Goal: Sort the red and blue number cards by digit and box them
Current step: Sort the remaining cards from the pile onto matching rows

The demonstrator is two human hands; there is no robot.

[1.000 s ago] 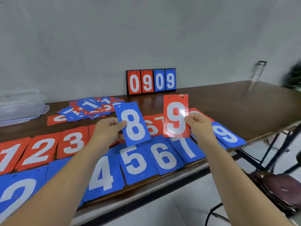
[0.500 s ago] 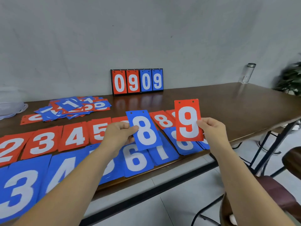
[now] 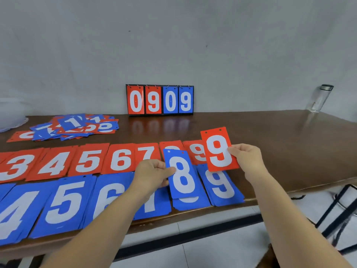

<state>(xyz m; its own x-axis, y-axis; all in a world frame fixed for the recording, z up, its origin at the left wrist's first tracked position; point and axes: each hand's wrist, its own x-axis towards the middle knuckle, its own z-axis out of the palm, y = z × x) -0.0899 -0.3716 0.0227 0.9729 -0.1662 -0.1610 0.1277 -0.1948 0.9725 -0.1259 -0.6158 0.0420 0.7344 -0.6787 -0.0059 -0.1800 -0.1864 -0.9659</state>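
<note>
My left hand (image 3: 152, 174) pinches a blue 8 card (image 3: 180, 174) by its left edge, just above the blue 8 pile (image 3: 190, 203) at the table's front. My right hand (image 3: 248, 159) pinches a red 9 card (image 3: 219, 149) by its right edge, held beside the red 9 pile (image 3: 195, 151) and above the blue 9 pile (image 3: 222, 187). A red row of digit piles (image 3: 88, 161) runs behind a blue row (image 3: 63, 204). An unsorted heap of mixed cards (image 3: 75, 125) lies at the back left.
A scoreboard stand (image 3: 160, 99) showing 0909 leans by the wall. A clear plastic box (image 3: 11, 118) sits at the far left edge. A glass bottle (image 3: 320, 98) stands at the back right. Black stool legs (image 3: 340, 209) show beyond the wooden table's (image 3: 280, 136) right end.
Both hands have carried their cards to the right and lower, toward the 8 and 9 piles. The view has turned right, so the lower digit piles have slid off to the left.
</note>
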